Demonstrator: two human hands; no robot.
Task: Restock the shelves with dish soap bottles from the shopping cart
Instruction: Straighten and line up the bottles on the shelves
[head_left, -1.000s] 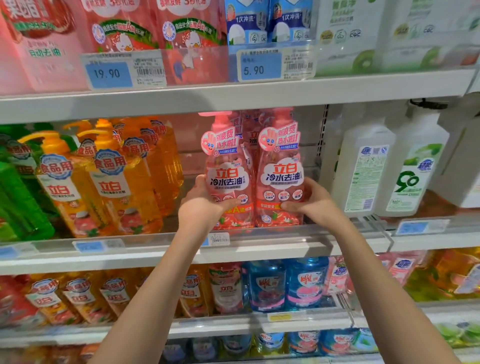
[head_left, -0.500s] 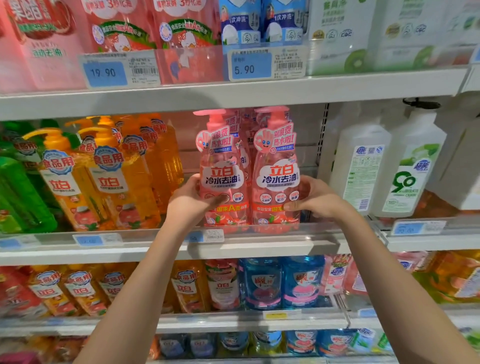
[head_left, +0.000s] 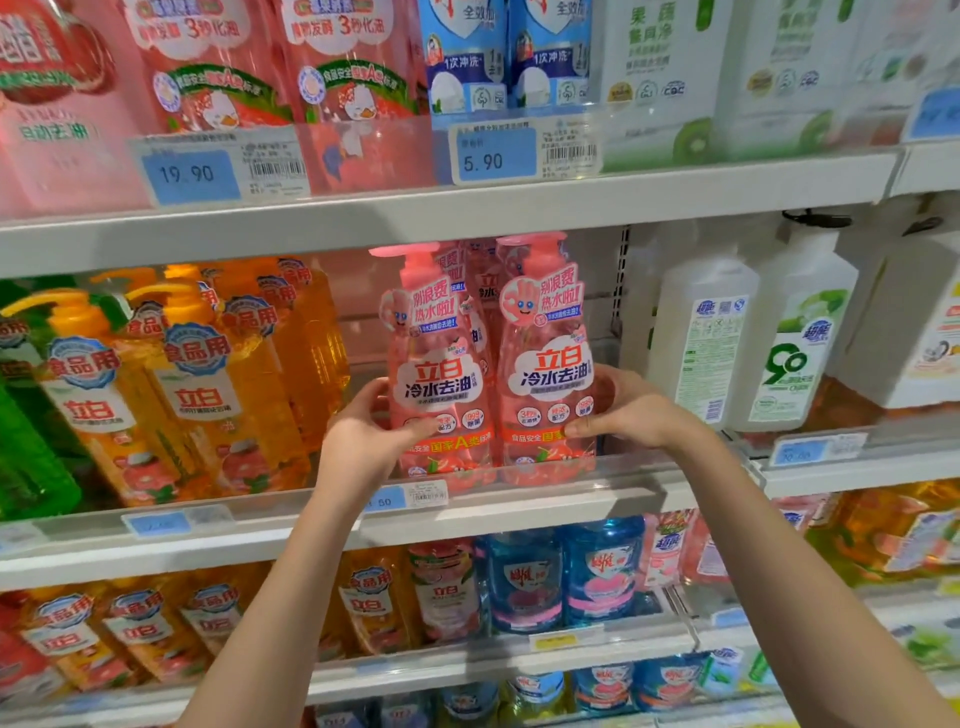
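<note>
Two front pink soap bottles (head_left: 439, 384), two hands (head_left: 363, 441), two blue bottles (head_left: 524, 577) on the shelf below.

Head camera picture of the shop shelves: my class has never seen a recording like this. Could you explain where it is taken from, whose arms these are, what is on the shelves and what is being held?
There is no machine here. A person wears one camera on the head, so the two bare arms reaching up from the bottom are that person's own. The left hand grips the left pink dish soap bottle and the right hand grips the right pink dish soap bottle, each with a thumb across the label. Both pump bottles stand upright, side by side, at the front of the middle shelf. On the same shelf, orange dish soap bottles stand to the left and white bottles to the right. Blue bottles stand on the shelf below.
</note>
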